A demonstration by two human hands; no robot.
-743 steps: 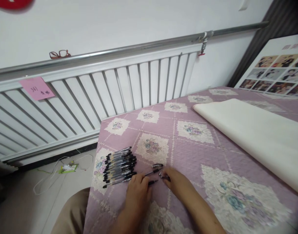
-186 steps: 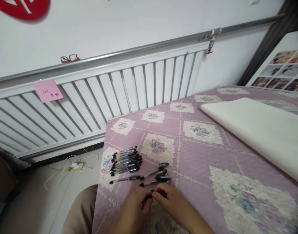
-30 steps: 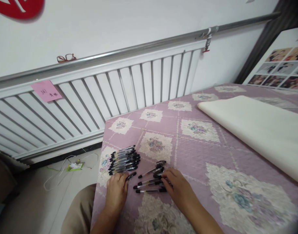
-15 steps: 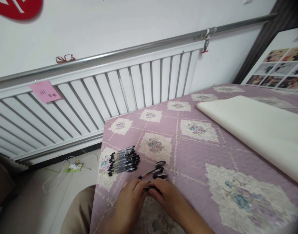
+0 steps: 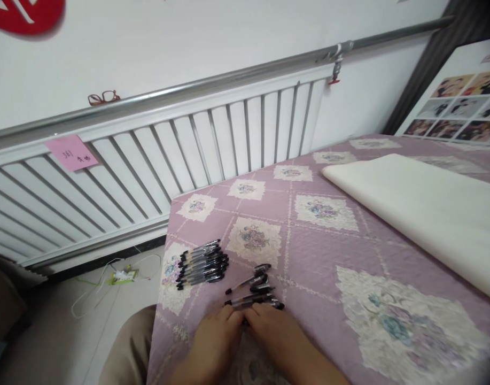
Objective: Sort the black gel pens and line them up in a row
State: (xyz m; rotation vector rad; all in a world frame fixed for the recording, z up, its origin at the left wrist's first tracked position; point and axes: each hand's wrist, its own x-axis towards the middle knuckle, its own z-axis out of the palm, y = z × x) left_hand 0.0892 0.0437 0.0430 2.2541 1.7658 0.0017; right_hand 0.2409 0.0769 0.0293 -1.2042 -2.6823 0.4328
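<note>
My left hand [image 5: 215, 342] and my right hand [image 5: 274, 337] rest side by side on the purple quilted bed cover [image 5: 320, 256], near its front edge. Both have curled fingers, and their fingertips meet; what lies between them is hidden. Just beyond the fingertips lie a few loose black pens [image 5: 253, 295] and separate caps, some uncapped. Further left, a neat pile of several capped black pens [image 5: 202, 262] lies on a floral patch, clear of both hands.
A cream folded sheet [image 5: 421, 214] lies across the right of the bed. A white radiator [image 5: 148, 160] with a pink note [image 5: 70, 153] lines the wall, red glasses [image 5: 103, 98] on its pipe. Cables [image 5: 116, 275] lie on the floor. My knee [image 5: 128, 342] shows at the left.
One second ago my hands were apart, the left beside the pile, the right on the loose pens. They have come together and drawn slightly toward me, uncovering the loose pens.
</note>
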